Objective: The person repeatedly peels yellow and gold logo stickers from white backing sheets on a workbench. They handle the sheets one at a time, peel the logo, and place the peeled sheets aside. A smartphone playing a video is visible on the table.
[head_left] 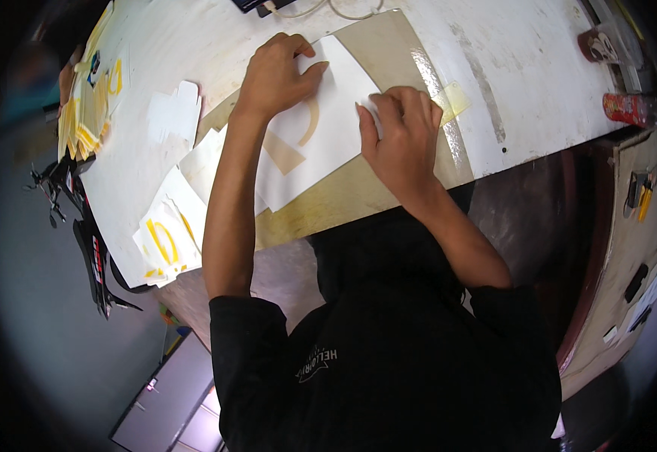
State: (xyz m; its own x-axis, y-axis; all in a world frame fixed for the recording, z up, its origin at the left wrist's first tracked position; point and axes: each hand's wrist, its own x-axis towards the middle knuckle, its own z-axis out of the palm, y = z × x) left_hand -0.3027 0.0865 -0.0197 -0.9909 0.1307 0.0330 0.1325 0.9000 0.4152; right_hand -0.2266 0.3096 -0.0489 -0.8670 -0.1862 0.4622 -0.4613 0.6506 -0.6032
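A flat white paper piece (336, 128) with pale tan shapes on it lies at a slant on a brown board (298, 226). At its far left edge my left hand (277, 79) has bent fingers closed on the paper, thumb toward the middle. My right hand (405, 143) grips the right edge, with its fingers curled and its thumb over the sheet. Under and beside my left forearm, more white paper pieces (204, 162) overlap in a loose row. The nearest of them carry yellow marks. My forearm hides part of this row.
A white cut piece (175, 111) lies left of the board. Stacked yellow-and-white papers (87, 120) are at the far left edge. Clear tape (455, 102) crosses the board's right side. A red-labelled bottle (630, 110) and a cup (598, 45) stand at the far right.
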